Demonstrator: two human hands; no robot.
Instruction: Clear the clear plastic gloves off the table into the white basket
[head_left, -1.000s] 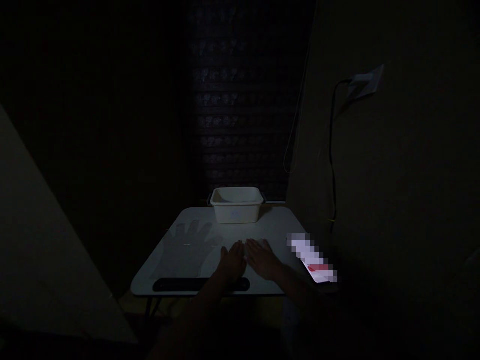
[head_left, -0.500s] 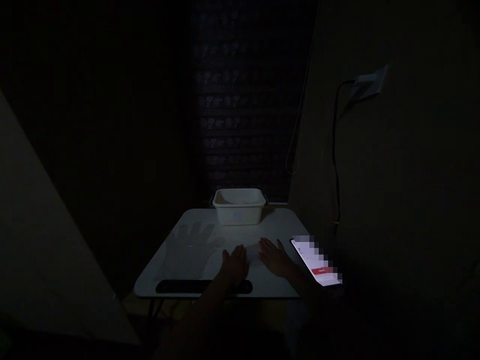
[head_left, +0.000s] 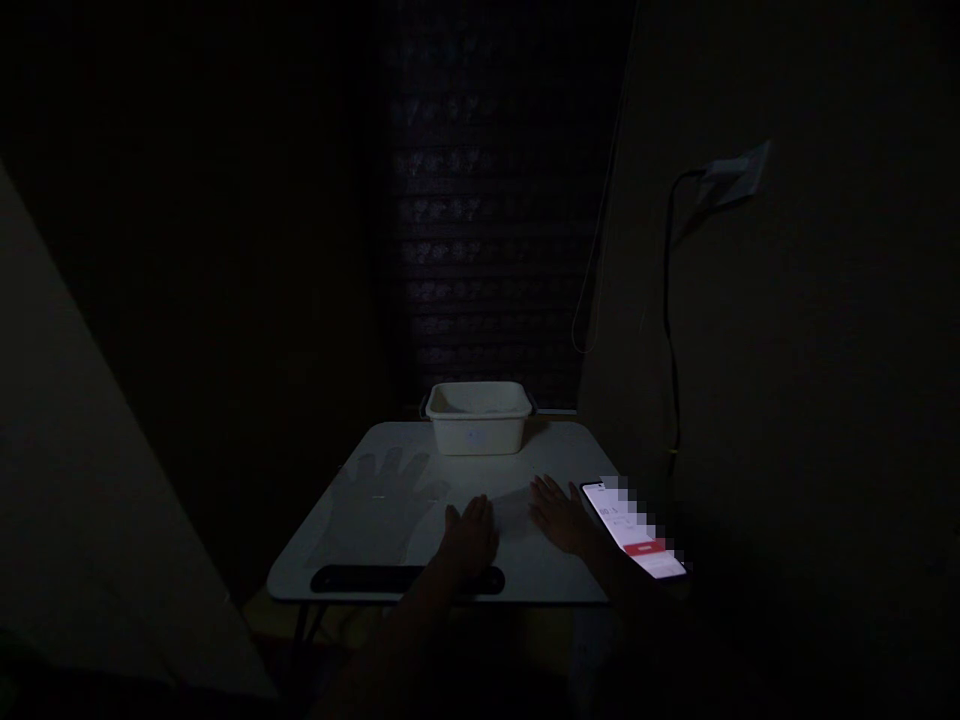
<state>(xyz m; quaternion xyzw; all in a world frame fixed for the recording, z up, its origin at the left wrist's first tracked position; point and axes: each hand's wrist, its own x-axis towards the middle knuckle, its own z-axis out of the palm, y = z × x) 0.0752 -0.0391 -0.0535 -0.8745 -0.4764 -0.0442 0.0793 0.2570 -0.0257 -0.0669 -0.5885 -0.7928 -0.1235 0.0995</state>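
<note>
plastic film [head_left: 513, 512] is lying on the white table [head_left: 487, 474], lower centre of frame, showing between both hands; too dim to tell its full shape. left hand [head_left: 469, 537] is resting at its left end, fingers straight and close together, thumb apart. right hand [head_left: 559, 515] is covering its right end, back up, fingers slightly spread. neither is visibly pinching; palms are hidden, so can't tell about any hold underneath. step is looking like smoothing: doing it well is probably needing the left anchoring lightly, the right pressing flat and outward without creasing. flat plastic glove [head_left: 375, 515] is lying lower left, phone [head_left: 637, 535] is glowing lower right.
</note>
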